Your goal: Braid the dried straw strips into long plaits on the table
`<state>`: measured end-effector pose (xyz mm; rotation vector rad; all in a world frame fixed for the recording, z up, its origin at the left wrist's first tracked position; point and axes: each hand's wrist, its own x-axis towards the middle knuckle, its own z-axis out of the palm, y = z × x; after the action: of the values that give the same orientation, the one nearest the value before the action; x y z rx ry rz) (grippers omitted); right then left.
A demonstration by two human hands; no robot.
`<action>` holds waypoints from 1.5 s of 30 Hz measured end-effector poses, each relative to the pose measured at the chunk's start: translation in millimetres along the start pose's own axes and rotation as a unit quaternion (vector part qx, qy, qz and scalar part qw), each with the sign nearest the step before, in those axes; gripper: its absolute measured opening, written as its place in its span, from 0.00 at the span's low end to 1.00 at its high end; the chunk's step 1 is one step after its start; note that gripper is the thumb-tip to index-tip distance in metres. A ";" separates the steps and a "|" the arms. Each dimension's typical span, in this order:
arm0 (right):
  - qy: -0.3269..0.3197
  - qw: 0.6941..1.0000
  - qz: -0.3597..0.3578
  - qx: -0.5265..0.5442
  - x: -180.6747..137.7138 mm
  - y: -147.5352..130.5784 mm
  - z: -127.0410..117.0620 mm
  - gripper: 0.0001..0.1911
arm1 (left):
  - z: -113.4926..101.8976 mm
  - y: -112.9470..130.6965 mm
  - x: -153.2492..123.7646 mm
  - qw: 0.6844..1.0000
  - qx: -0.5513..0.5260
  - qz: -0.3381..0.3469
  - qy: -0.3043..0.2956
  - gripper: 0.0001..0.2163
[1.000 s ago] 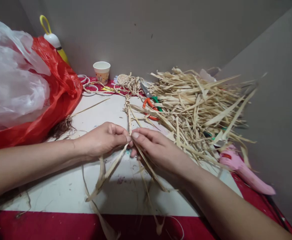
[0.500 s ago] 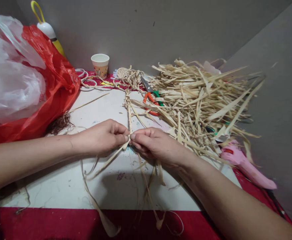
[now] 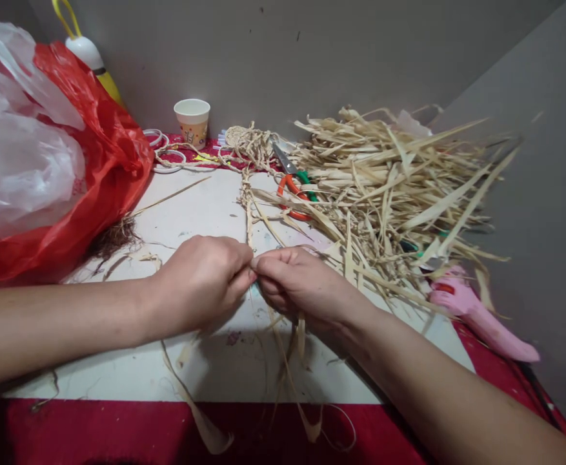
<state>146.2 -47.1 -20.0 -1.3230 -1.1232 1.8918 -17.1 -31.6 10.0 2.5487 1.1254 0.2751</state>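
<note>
A thin braid (image 3: 249,216) of pale dry husk strips runs down the middle of the white board (image 3: 200,210) to my two hands. My left hand (image 3: 210,278) is closed at the braid's near end, knuckles up, hiding the strands inside it. Close against it, my right hand (image 3: 295,278) pinches the same end between thumb and fingers. A loose husk strip (image 3: 186,394) trails below my left hand over the board's front edge. Below my right hand more strips (image 3: 285,361) hang toward the red cloth (image 3: 132,429).
A large pile of dry husk strips (image 3: 384,187) lies at right, beside scissors (image 3: 292,187) with orange and green handles. A pink glue gun (image 3: 481,316) rests at far right. Red and clear plastic bags (image 3: 113,148) fill the left. A paper cup (image 3: 192,123) stands behind.
My left hand has rolled over, so its knuckles now face up and cover the strip that stuck out below it. My right hand keeps its pinch in nearly the same place.
</note>
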 end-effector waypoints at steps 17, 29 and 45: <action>-0.025 0.994 0.031 0.104 -3.7 -2.2 5.1 0.18 | 24.3 24.3 -34.8 0.912 0.368 0.152 0.098 0.17; -0.013 0.994 0.031 0.108 -3.8 -7.0 1.8 0.11 | 33.7 41.8 -71.5 0.946 0.217 0.238 0.036 0.16; -0.049 0.997 0.010 0.054 -3.4 -7.8 -6.3 0.10 | 0.0 -5.9 15.6 0.761 -0.594 -0.215 -0.147 0.03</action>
<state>153.1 -44.0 -12.6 -1.1974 -1.0439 2.0209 -10.7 -16.3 8.4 1.1186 0.9028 0.3074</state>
